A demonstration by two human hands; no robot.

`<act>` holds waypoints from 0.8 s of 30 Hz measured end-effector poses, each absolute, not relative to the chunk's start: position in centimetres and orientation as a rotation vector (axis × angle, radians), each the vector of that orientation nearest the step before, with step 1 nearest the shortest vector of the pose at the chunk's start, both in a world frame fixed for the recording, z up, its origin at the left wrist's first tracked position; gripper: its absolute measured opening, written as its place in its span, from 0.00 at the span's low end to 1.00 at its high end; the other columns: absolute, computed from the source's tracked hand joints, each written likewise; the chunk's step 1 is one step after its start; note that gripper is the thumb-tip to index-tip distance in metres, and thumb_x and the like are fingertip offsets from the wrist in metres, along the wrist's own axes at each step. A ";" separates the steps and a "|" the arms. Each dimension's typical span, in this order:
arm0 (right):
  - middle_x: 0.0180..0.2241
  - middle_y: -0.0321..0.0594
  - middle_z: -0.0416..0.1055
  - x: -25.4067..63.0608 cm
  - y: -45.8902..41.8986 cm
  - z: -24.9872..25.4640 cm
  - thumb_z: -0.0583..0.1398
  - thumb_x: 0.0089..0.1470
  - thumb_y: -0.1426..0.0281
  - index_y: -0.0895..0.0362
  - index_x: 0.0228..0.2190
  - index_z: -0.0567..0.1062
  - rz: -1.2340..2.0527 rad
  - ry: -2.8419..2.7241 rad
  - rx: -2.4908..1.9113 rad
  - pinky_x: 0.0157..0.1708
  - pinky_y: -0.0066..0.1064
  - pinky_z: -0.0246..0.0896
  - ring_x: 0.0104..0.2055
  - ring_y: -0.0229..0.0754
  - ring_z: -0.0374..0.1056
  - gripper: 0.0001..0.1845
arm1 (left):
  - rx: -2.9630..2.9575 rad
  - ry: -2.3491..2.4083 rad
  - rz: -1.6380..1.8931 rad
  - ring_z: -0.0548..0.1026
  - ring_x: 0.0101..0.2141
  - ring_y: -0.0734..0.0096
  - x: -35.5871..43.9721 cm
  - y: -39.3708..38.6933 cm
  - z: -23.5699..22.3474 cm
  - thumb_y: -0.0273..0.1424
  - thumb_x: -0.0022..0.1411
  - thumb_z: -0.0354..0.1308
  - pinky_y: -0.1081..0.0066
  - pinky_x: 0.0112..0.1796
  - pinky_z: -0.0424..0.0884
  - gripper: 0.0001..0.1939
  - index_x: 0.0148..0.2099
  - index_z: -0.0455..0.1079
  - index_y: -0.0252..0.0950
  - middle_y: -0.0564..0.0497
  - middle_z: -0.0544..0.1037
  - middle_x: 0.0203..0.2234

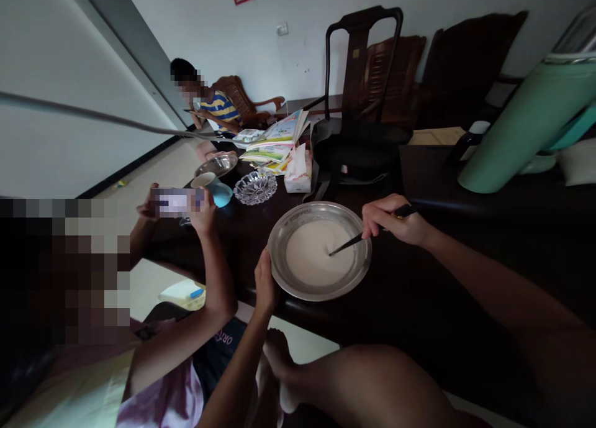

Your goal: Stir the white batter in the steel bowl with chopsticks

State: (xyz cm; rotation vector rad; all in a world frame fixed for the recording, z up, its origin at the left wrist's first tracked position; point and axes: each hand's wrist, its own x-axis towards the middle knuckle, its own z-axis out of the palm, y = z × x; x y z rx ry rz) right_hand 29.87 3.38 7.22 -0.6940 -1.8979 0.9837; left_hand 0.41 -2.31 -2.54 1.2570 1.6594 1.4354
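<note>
A wide stainless steel bowl [321, 295] stands on the dark wooden table, holding a smooth, off-white liquid batter [311, 254]. At its left side, my left hand [265, 282] grips the rim; some of its fingers are hidden behind the bowl wall. My right hand [391, 220] is closed around dark chopsticks [347, 244], which slant down to the left. Their tips dip into the batter near the middle, where a small swirl shows.
Beyond the bowl are a glass dish [255, 188], a light-blue cup [218, 192], a tissue box [298, 176], booklets [274, 142] and a black bag [356, 151]. A green thermos [521, 117] stands right. One person at left holds a phone [177, 202]; another person [221, 108] sits farther back.
</note>
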 end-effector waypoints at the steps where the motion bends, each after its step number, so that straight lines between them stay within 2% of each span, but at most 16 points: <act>1: 0.19 0.39 0.75 29.6 3.4 7.0 0.55 0.63 0.54 0.56 0.14 0.70 1.029 -1.909 -0.687 0.26 0.30 0.65 0.23 0.37 0.72 0.30 | 1.261 1.654 1.434 0.74 0.52 0.54 0.4 -2.3 -2.6 0.50 0.66 0.47 0.60 0.56 0.66 0.28 0.49 0.76 0.32 0.43 0.80 0.47; 5: 0.28 0.42 0.80 28.5 3.9 5.9 0.59 0.60 0.59 0.57 0.26 0.80 1.059 -2.037 -0.692 0.32 0.30 0.67 0.32 0.40 0.76 0.19 | 1.261 1.656 1.441 0.74 0.51 0.55 0.3 -2.3 -2.6 0.50 0.65 0.48 0.60 0.55 0.67 0.28 0.48 0.76 0.33 0.42 0.80 0.47; 7: 0.30 0.42 0.81 28.5 4.2 5.8 0.61 0.59 0.59 0.57 0.26 0.80 0.988 -2.034 -0.719 0.33 0.30 0.68 0.33 0.40 0.76 0.17 | 1.240 1.647 1.445 0.74 0.51 0.55 0.3 -2.3 -2.6 0.51 0.65 0.48 0.60 0.55 0.67 0.28 0.48 0.76 0.33 0.42 0.80 0.47; 9: 0.26 0.42 0.80 29.0 4.4 6.1 0.59 0.60 0.58 0.57 0.20 0.77 0.942 -1.918 -0.787 0.30 0.30 0.66 0.29 0.39 0.75 0.22 | 1.222 1.631 1.450 0.74 0.51 0.55 0.4 -2.3 -2.5 0.51 0.64 0.49 0.60 0.55 0.67 0.27 0.48 0.76 0.34 0.43 0.80 0.47; 11: 0.22 0.41 0.77 29.6 4.3 6.6 0.57 0.62 0.56 0.57 0.16 0.73 0.982 -1.795 -0.837 0.23 0.28 0.61 0.24 0.37 0.71 0.27 | 1.220 1.628 1.455 0.74 0.51 0.55 0.5 -2.3 -2.5 0.51 0.64 0.50 0.60 0.55 0.67 0.27 0.48 0.77 0.34 0.43 0.80 0.47; 14: 0.19 0.41 0.76 29.8 4.1 7.0 0.56 0.62 0.53 0.57 0.15 0.71 1.157 -1.770 -0.812 0.16 0.26 0.52 0.19 0.35 0.66 0.29 | 1.233 1.644 1.448 0.74 0.52 0.55 0.5 -2.3 -2.5 0.51 0.65 0.48 0.60 0.55 0.67 0.29 0.49 0.76 0.34 0.43 0.80 0.48; 16: 0.23 0.42 0.78 29.3 4.0 6.8 0.57 0.61 0.54 0.58 0.17 0.72 1.248 -1.860 -0.771 0.19 0.26 0.57 0.23 0.36 0.69 0.27 | 1.230 1.659 1.437 0.74 0.52 0.55 0.5 -2.3 -2.6 0.52 0.65 0.48 0.60 0.55 0.67 0.29 0.49 0.76 0.33 0.42 0.80 0.48; 18: 0.28 0.42 0.81 28.6 4.0 6.4 0.59 0.60 0.57 0.58 0.21 0.76 1.244 -1.960 -0.742 0.26 0.28 0.65 0.29 0.38 0.74 0.22 | 1.220 1.658 1.433 0.74 0.52 0.55 0.5 -2.2 -2.6 0.51 0.65 0.49 0.60 0.55 0.67 0.28 0.49 0.76 0.33 0.42 0.80 0.47; 20: 0.31 0.42 0.81 28.2 4.1 6.0 0.60 0.60 0.59 0.57 0.24 0.78 1.159 -1.994 -0.747 0.34 0.30 0.68 0.34 0.40 0.76 0.19 | 1.216 1.644 1.443 0.74 0.52 0.55 0.5 -2.2 -2.5 0.51 0.65 0.49 0.60 0.54 0.67 0.28 0.49 0.76 0.33 0.42 0.80 0.48; 24: 0.27 0.40 0.80 28.8 4.4 6.1 0.59 0.61 0.57 0.56 0.20 0.75 0.898 -1.861 -0.877 0.35 0.32 0.68 0.31 0.40 0.75 0.23 | 1.208 1.621 1.459 0.74 0.50 0.55 0.7 -2.3 -2.5 0.53 0.64 0.48 0.61 0.54 0.68 0.30 0.49 0.76 0.34 0.43 0.80 0.47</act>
